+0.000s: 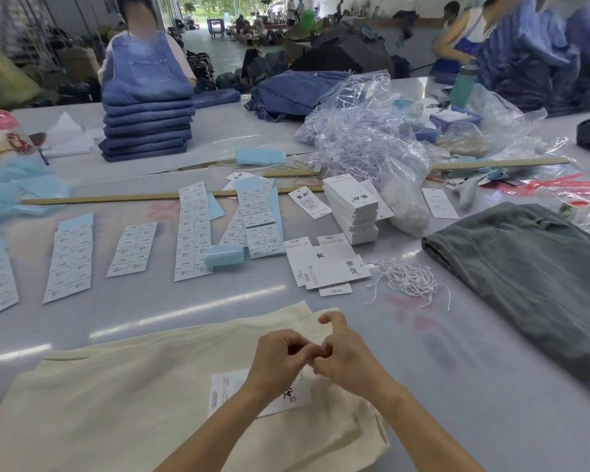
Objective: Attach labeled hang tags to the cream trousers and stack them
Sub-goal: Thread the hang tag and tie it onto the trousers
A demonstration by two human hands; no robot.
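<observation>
Folded cream trousers [123, 396] lie on the table in front of me. A white hang tag [229, 390] with printed text rests on them near the waistband. My left hand [280, 359] and my right hand [341, 352] meet just above the tag, fingers curled, pinching what looks like a thin white string between them. The string itself is mostly hidden by my fingers. A loose bundle of white strings [409, 277] lies to the right. Spare hang tags [327, 264] lie beyond the trousers, and a tall stack of tags [351, 209] stands behind them.
Sheets of size stickers [191, 229] are spread across the middle of the table, with a long wooden ruler [116, 198] behind. Grey trousers [532, 267] lie at right. A stack of blue jeans [147, 127] and plastic bags of fasteners [355, 131] sit farther back. People work beyond the table.
</observation>
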